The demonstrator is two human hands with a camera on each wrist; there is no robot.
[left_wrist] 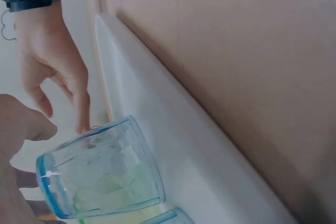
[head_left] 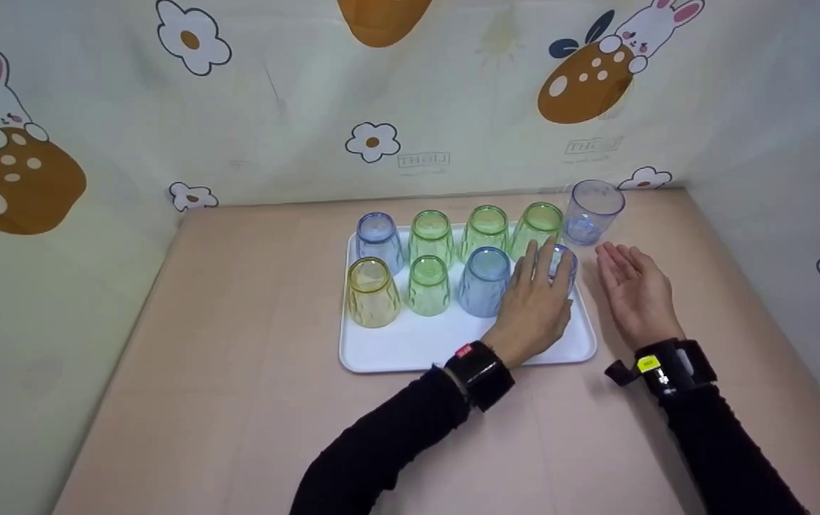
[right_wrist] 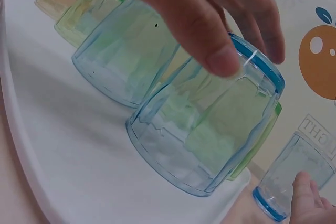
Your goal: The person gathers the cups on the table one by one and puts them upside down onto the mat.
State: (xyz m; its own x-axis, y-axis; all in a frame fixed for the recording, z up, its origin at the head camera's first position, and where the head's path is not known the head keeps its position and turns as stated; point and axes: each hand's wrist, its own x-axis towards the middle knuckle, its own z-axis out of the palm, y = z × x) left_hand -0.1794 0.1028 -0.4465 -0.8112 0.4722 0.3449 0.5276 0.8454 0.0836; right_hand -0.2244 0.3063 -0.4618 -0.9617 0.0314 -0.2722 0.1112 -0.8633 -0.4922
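Observation:
A blue-tinted glass stands upside down at the right end of the tray's front row. My left hand reaches over it, fingers spread and fairly straight, partly covering it in the head view. In the right wrist view the thumb overlaps the glass's raised base, with the other fingers on the far side. My right hand is held off the tray's right edge, palm turned inward, fingers extended and holding nothing. Just beyond its fingertips, a clear bluish glass stands mouth up on the table, outside the tray.
The white tray carries two rows of upturned glasses: a yellow glass, a green glass and a blue glass in front, another blue glass and several green ones behind. A patterned cloth wall borders the table's back.

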